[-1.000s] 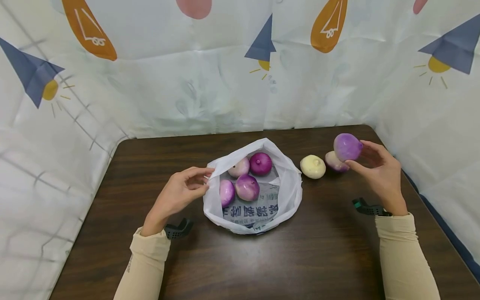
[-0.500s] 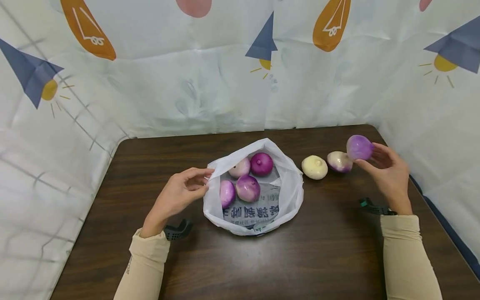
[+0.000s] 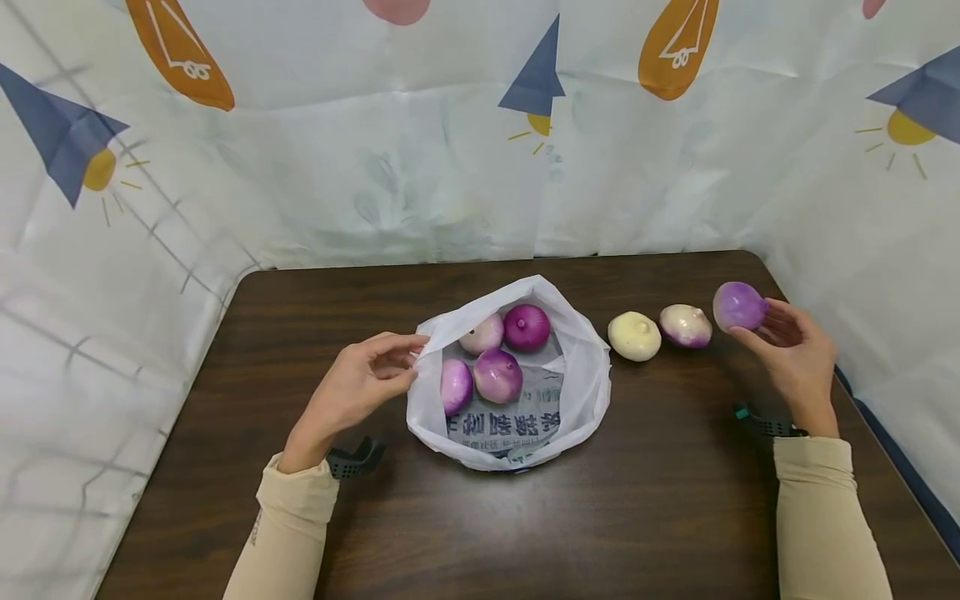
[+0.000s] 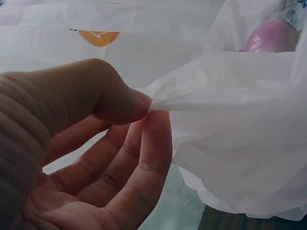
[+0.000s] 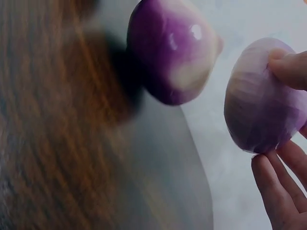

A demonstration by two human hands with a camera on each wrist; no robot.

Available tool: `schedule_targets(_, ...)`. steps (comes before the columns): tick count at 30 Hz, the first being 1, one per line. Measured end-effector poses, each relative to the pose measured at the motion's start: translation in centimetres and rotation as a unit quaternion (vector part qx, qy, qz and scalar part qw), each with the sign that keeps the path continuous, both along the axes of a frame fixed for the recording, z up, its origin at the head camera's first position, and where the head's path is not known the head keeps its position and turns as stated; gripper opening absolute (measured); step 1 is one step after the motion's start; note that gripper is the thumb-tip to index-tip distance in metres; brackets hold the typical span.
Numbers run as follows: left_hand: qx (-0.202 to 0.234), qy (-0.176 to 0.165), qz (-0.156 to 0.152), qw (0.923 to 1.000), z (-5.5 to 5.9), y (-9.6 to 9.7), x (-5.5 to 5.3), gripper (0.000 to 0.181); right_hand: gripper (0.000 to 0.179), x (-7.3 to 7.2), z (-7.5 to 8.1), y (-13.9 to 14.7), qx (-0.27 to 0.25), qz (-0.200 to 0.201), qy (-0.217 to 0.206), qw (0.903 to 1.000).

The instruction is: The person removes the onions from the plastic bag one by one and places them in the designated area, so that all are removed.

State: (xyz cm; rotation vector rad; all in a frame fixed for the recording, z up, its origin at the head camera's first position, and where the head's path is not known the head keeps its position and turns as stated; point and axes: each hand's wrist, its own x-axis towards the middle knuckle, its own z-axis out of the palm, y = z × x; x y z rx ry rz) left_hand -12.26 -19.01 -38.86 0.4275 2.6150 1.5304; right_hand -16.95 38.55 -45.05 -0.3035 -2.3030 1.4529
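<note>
Purple onion (image 3: 738, 306) | gripped between right fingers (image 5: 268, 184) | white bag (image 3: 587, 379) | rim pinched by left fingers (image 4: 156, 141)

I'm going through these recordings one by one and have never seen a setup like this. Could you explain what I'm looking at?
There is no robot here, just a person working with two bare hands. The wide picture comes from a camera on the head, looking forward and down; the two close-ups come from cameras on the left and right wrists.

On the dark wood-grain table sits an open white plastic bag with four onions visible inside. To its right lie a pale yellow onion and a white-and-purple onion.

The left hand pinches the bag's rim. The right hand holds a purple onion between thumb and fingers.
</note>
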Motion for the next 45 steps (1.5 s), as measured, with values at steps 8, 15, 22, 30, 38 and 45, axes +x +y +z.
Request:
schedule_targets(8, 0.001, 0.004, -0.002, 1.0000, 0.1, 0.0, 0.0, 0.041, 0.062, 0.2, -0.6, 0.7, 0.007, 0.000, -0.009, 0.9999)
schedule_targets(15, 0.007, 0.007, -0.003, 0.9999, 0.1, -0.1, -0.1, 0.042, 0.063, 0.2, -1.3, 1.2, 0.033, -0.013, -0.034, 0.9988)
schedule_targets(22, 0.007, 0.002, -0.002, 1.0000, 0.1, 0.0, -0.1, 0.041, 0.067, 0.4, -1.7, 1.8, 0.091, -0.015, -0.062, 0.9938)
schedule_targets(30, 0.006, 0.001, 0.000, 1.0000, 0.0, 0.0, -0.2, 0.040, 0.068, 0.3, -2.3, 2.2, 0.104, -0.018, -0.058, 0.9927)
schedule_targets(38, 0.011, 0.000, -0.001, 0.9999, -0.1, 0.0, -0.1, 0.041, 0.069, 0.1, -2.2, 1.9, 0.130, -0.031, -0.069, 0.9886)
schedule_targets(45, 0.014, 0.002, -0.006, 0.9999, 0.0, 0.0, -0.1, 0.041, 0.073, 0.1, -2.1, 1.8, 0.146, -0.024, -0.092, 0.9847)
